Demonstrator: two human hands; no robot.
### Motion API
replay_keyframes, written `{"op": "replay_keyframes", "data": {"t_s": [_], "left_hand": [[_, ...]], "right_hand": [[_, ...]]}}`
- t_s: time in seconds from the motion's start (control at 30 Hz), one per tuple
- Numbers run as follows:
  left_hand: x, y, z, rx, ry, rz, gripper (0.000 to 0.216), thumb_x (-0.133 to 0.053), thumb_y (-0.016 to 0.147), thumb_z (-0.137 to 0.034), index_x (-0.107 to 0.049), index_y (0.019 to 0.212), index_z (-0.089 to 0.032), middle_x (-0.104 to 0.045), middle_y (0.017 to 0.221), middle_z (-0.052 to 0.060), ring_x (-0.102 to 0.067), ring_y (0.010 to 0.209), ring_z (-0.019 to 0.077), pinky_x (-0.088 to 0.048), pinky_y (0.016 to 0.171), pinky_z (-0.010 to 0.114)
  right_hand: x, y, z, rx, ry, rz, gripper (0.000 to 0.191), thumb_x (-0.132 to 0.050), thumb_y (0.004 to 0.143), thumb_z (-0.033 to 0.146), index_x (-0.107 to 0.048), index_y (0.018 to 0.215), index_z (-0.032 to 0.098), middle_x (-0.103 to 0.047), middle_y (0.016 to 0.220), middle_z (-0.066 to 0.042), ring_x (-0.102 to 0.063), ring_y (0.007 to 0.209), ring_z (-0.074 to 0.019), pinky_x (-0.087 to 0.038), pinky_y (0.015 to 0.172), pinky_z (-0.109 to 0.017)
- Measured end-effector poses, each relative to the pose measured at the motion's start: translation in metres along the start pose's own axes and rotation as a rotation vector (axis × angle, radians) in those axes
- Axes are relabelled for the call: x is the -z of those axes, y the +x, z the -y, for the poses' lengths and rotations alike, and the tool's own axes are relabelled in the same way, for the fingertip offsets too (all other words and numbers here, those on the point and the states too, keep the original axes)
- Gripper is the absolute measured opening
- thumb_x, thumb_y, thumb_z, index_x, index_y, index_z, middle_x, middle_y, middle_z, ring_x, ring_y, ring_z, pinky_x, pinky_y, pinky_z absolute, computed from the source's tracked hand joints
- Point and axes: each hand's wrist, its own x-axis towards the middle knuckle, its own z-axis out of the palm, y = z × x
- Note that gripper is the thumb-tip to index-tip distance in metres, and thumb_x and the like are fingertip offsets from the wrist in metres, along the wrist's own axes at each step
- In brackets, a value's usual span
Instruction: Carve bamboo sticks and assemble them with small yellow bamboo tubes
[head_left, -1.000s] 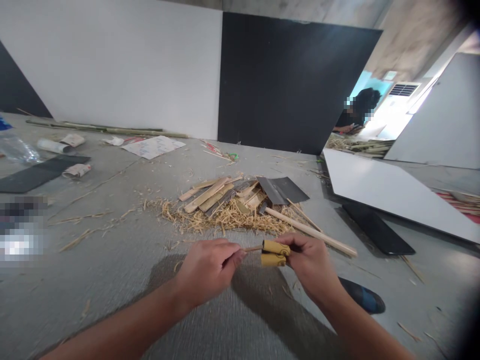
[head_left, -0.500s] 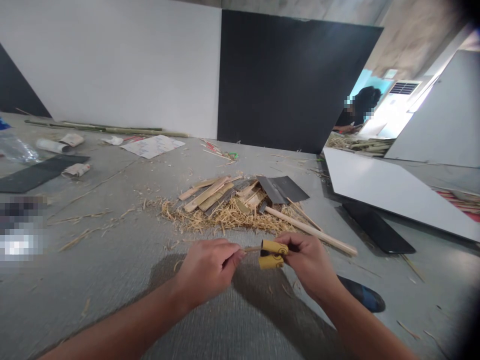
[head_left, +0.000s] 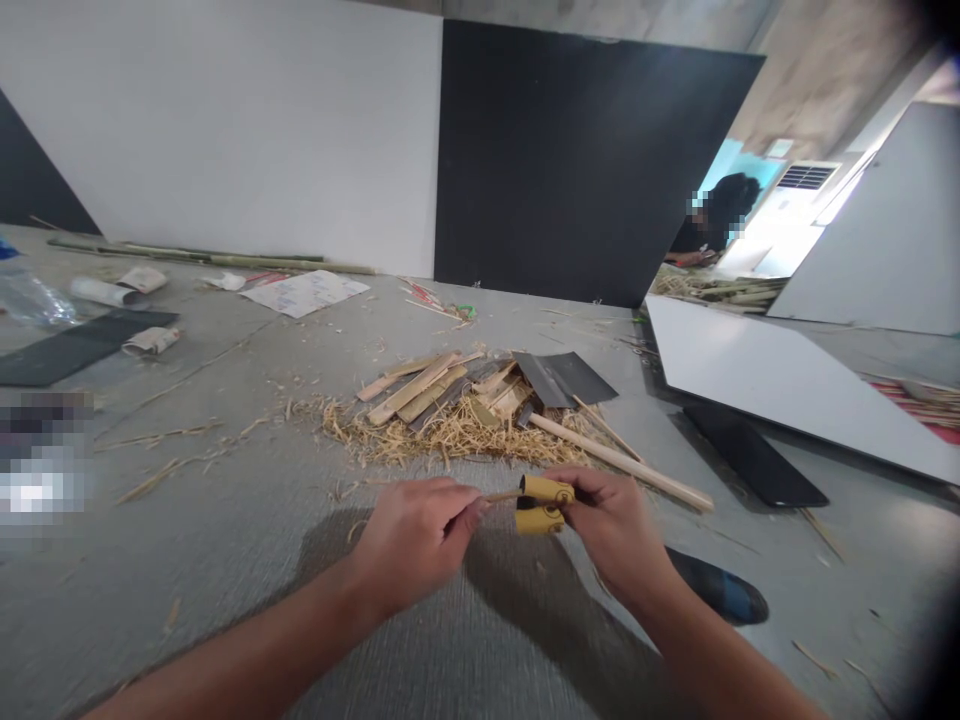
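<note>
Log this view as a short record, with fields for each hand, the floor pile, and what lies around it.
Left hand: pinching a thin stick
Right hand: gripping a yellow curled sheet at the stick's other end
Pile: straw-coloured shavings with wooden strips
Right of pile: hammer, then a flat black object
Background: another person, beyond the black panel

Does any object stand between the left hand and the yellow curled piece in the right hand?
Nothing visible blocks the left hand from the yellow curled piece, held in the right hand. Only the thin stick, pinched by the left hand, bridges the gap. The shavings lie on the floor beyond both hands.
</note>
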Motion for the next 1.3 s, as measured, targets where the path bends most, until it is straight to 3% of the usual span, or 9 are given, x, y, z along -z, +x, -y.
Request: {"op": "replay_keyframes", "data": {"t_s": [0.13,0.23,0.47,0.7,0.9,1.13,1.3], "left_hand": [[0.001,0.000,-0.001,-0.009,-0.005,0.012,0.034,-0.044,0.096,-0.029,-0.063,0.070,-0.017,-0.060,0.061,0.000,-0.053,0.055,0.0118,-0.034,0.054,0.024],[0.002,0.000,-0.003,-0.007,-0.008,0.029,0.034,-0.043,0.096,-0.031,-0.066,0.075,-0.018,-0.061,0.063,0.000,-0.055,0.057,0.0121,-0.034,0.054,0.024],[0.003,0.001,-0.004,-0.008,0.010,0.006,0.031,-0.045,0.095,-0.026,-0.062,0.070,-0.017,-0.059,0.061,0.000,-0.053,0.056,0.0117,-0.034,0.055,0.024],[0.002,0.001,-0.002,-0.009,-0.003,0.009,0.032,-0.045,0.095,-0.027,-0.061,0.069,-0.017,-0.058,0.061,-0.001,-0.052,0.055,0.0111,-0.032,0.054,0.024],[0.003,0.001,-0.003,-0.011,0.011,0.010,0.033,-0.044,0.095,-0.026,-0.062,0.068,-0.017,-0.059,0.060,-0.001,-0.053,0.055,0.0113,-0.034,0.054,0.024],[0.003,0.001,-0.003,-0.014,-0.001,0.005,0.030,-0.046,0.094,-0.026,-0.063,0.071,-0.017,-0.061,0.062,0.000,-0.054,0.055,0.0113,-0.034,0.053,0.024],[0.002,0.001,-0.003,-0.033,-0.001,-0.002,0.031,-0.045,0.094,-0.025,-0.063,0.070,-0.017,-0.060,0.061,0.000,-0.053,0.055,0.0111,-0.034,0.054,0.023]], "right_hand": [[-0.003,-0.003,0.009,0.099,-0.001,0.106,0.016,-0.061,0.079,0.022,-0.074,0.088,0.021,-0.071,0.086,-0.003,-0.063,0.081,-0.0186,-0.049,0.073,-0.029],[-0.004,-0.003,0.009,0.096,0.005,0.072,0.013,-0.064,0.078,0.025,-0.074,0.085,0.020,-0.070,0.082,-0.004,-0.063,0.077,-0.0189,-0.049,0.070,-0.029],[-0.003,0.001,-0.003,-0.127,0.170,-0.069,0.008,-0.067,0.066,0.016,-0.072,0.071,0.019,-0.069,0.071,-0.002,-0.060,0.066,-0.0162,-0.046,0.060,-0.026],[-0.001,0.000,0.010,0.056,0.055,0.137,0.013,-0.063,0.079,0.025,-0.073,0.084,0.019,-0.069,0.080,-0.003,-0.059,0.074,-0.0165,-0.045,0.067,-0.027],[0.000,0.001,0.003,-0.072,0.119,-0.035,0.003,-0.067,0.067,0.019,-0.070,0.068,0.018,-0.068,0.071,-0.003,-0.059,0.067,-0.0163,-0.044,0.058,-0.026],[0.000,-0.001,0.008,0.060,0.024,0.138,0.014,-0.062,0.077,0.022,-0.073,0.085,0.020,-0.069,0.082,-0.003,-0.061,0.077,-0.0175,-0.047,0.069,-0.029],[0.001,0.000,0.002,-0.024,0.132,0.008,0.005,-0.064,0.066,0.015,-0.067,0.065,0.018,-0.064,0.066,0.000,-0.055,0.062,-0.0138,-0.042,0.056,-0.025]]}}
